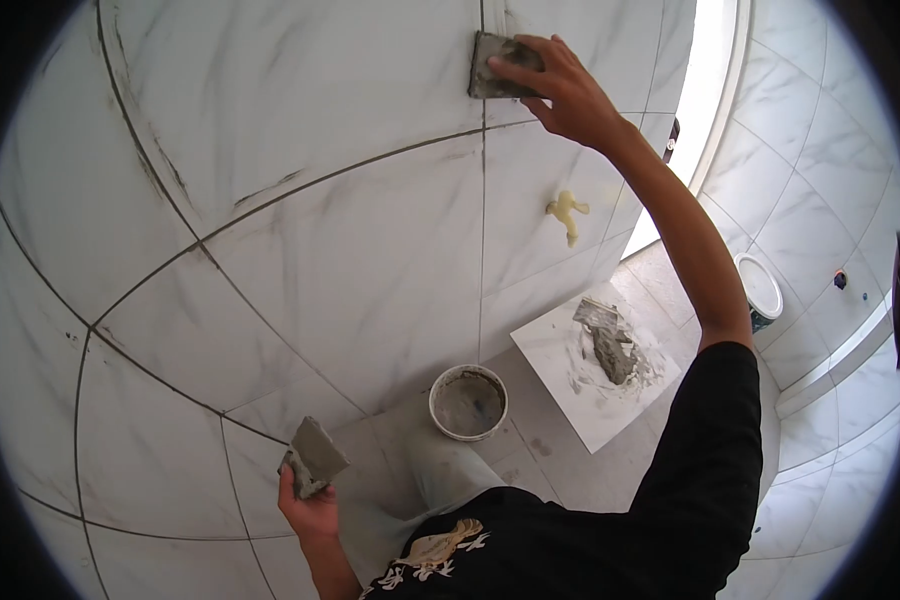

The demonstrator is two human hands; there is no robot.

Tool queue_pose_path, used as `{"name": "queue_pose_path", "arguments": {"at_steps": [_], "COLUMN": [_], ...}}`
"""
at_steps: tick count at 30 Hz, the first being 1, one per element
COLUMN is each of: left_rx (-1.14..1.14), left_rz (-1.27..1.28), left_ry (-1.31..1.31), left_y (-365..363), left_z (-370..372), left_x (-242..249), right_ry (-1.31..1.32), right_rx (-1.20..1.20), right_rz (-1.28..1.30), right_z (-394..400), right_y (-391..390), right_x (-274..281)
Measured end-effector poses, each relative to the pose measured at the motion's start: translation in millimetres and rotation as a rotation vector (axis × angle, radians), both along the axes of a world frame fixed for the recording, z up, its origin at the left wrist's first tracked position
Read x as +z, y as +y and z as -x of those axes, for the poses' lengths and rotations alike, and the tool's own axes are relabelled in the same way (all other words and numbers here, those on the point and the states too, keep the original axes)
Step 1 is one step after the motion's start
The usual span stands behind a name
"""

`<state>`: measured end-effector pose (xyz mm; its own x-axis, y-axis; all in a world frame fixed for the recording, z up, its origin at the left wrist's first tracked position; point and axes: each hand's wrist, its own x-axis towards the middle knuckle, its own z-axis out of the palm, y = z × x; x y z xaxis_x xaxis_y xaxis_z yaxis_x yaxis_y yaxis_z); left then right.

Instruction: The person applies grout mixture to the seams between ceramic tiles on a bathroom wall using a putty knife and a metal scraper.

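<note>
High on the marbled tile wall, my right hand grips a dark, square-edged pad that lies against a vertical joint, just above a horizontal one. My left hand, low at the left, holds a grey, paste-smeared plate away from my body. Its thumb and fingers close around the plate's lower edge. Dark grey material lines several tile joints, with smears beside them at the upper left.
A round bucket with grey contents stands by my knees. Right of it, a white tile carries a grey heap and a flat blade. A yellowish tap juts from the wall. A white-lidded bucket stands at the right.
</note>
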<state>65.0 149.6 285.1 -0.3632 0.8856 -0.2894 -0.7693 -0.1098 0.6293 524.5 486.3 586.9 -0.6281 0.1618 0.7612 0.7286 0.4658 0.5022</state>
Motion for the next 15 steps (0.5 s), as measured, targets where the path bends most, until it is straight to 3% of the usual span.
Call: {"name": "queue_pose_path", "arguments": {"at_steps": [1, 5, 7, 8, 10, 12, 15], "left_rx": [0.005, 0.016, -0.019, -0.048, -0.052, -0.055, -0.042], "left_rz": [-0.015, 0.030, 0.015, 0.008, 0.002, -0.001, -0.041], "left_ry": [-0.002, -0.040, -0.053, -0.052, -0.033, -0.006, 0.024], "left_y": [1, -5, -1, -1, 1, 4, 0], "left_z": [-5, -8, -7, -4, -8, -11, -13], "left_x": [0, -3, -17, -19, -11, 1, 12], "right_ry": [0.039, 0.019, 0.012, 0.019, 0.310, 0.360, 0.266], "right_rx": [-0.001, -0.165, -0.375, -0.379, -0.236, -0.126, -0.091], "right_rz": [0.101, 0.112, 0.285, 0.285, 0.227, 0.216, 0.246], "right_z": [-2, -24, -26, -25, -14, 12, 21], "right_y": [6, -6, -36, -40, -38, -55, -35], "right_x": [-3, -39, -18, -5, 30, 83, 106]}}
